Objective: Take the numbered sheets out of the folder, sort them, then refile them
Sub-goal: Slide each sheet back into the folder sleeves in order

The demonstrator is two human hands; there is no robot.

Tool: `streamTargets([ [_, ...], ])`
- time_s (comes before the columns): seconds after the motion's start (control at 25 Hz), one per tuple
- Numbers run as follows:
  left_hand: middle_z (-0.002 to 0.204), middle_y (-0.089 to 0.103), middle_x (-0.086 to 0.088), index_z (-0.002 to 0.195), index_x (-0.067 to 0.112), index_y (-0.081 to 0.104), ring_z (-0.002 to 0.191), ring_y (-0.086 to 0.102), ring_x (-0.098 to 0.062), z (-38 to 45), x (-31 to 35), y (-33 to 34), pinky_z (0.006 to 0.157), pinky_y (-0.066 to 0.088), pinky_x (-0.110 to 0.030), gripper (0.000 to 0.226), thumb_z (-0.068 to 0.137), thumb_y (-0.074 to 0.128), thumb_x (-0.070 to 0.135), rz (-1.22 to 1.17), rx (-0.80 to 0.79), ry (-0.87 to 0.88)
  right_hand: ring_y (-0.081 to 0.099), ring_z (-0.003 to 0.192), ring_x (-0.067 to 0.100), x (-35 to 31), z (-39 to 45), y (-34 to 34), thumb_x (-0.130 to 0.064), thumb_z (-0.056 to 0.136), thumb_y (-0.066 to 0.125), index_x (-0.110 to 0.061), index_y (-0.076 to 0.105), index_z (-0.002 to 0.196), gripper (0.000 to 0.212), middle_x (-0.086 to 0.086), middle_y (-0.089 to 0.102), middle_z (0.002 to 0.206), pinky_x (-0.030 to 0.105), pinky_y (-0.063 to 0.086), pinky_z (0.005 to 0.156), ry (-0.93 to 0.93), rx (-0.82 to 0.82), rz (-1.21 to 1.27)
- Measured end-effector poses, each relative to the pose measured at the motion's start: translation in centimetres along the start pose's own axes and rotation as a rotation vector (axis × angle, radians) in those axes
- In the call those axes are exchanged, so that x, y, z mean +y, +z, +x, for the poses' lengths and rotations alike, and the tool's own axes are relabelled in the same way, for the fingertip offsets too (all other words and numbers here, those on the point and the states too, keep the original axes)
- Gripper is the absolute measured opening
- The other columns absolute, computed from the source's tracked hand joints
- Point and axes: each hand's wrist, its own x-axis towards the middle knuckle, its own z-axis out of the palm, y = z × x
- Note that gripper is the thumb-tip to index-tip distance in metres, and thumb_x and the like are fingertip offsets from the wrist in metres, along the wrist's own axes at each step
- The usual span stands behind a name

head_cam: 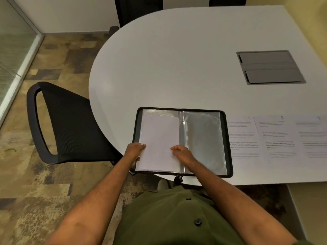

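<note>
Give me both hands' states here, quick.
Left hand: grips the left edge of the white sheet on the open folder.
Right hand: fingers curled, resting on the sheet; grip cannot be told.

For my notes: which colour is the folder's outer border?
Black, seen in the head view: the folder has a black zipped border.

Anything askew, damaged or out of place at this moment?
Nothing stands out. The folder lies open and square on the table; the numbered sheets sit in a neat row to its right.
</note>
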Motion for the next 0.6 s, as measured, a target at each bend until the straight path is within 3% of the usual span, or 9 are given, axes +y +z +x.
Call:
streamTargets([
  [0.12,0.091,0.064,-0.015,0.078,0.01,0.059,0.084,0.059,-0.028,1.3,-1.1,-0.8,0.069,0.051,-0.033,0.022,0.098,0.065,0.016,0.0,0.021,-0.016,0.055,0.128,0.021,2.8,-0.4,-1.1,-0.016,0.096,0.059,-0.015,0.061,0.133,0.038,0.005,0.059,0.139,0.029,0.043,0.103,0.009,-0.013,-0.268],
  [0.28,0.087,0.066,-0.015,0.067,0.013,0.059,0.081,0.06,-0.03,2.8,-1.7,-1.3,0.08,0.056,-0.044,0.03,0.095,0.068,0.019,0.126,0.065,-0.016,0.056,0.118,0.023,4.8,-1.3,-2.1,-0.018,0.093,0.054,-0.017,0.058,0.13,0.037,0.001,0.055,0.131,0.038,0.047,0.099,-0.012,-0.003,-0.511],
  [0.44,0.08,0.063,-0.008,0.067,0.014,0.058,0.075,0.057,-0.027,3.4,-1.9,-0.8,0.067,0.044,-0.032,0.032,0.097,0.067,0.022,0.25,0.129,0.005,0.053,0.114,0.021,5.8,-2.1,-3.7,-0.022,0.095,0.057,-0.013,0.054,0.135,0.041,0.001,0.053,0.128,0.041,0.048,0.099,0.04,0.07,-0.516],
  [0.6,0.084,0.065,-0.007,0.071,0.012,0.061,0.084,0.061,-0.03,3.9,-2.4,-0.7,0.071,0.043,-0.032,0.03,0.097,0.067,0.024,0.358,0.142,0.029,0.052,0.123,0.022,7.8,-3.0,-6.3,-0.018,0.095,0.061,-0.011,0.051,0.14,0.047,0.004,0.051,0.139,0.04,0.045,0.107,0.123,0.159,-0.491],
])
